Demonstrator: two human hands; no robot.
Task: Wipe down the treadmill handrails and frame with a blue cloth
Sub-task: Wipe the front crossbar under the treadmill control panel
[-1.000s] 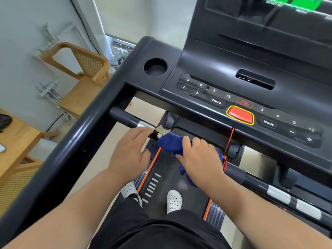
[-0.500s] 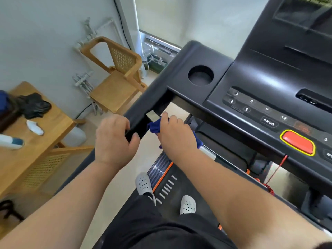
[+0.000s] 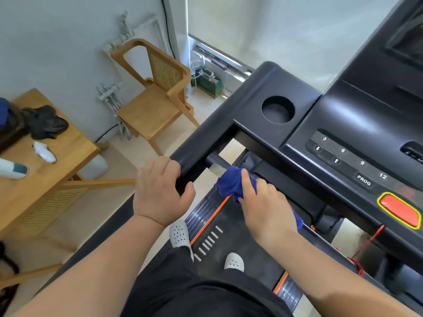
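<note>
Where the console (image 3: 357, 115) meets the left handrail (image 3: 206, 138), a round cup holder (image 3: 277, 110) sits empty. Left hand (image 3: 160, 191) wraps the handrail, fingers curled over. Right hand (image 3: 263, 202) presses a bunched blue cloth (image 3: 229, 183) onto the crossbar (image 3: 217, 161), cloth under fingertips, just right of the left hand.

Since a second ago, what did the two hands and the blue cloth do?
The left hand let go of the crossbar and took hold of the side handrail. The right hand slid the blue cloth leftward along the crossbar to its left end, then slightly back right. The right hand kept its grip on the cloth, and the feet stayed put on the belt.
</note>
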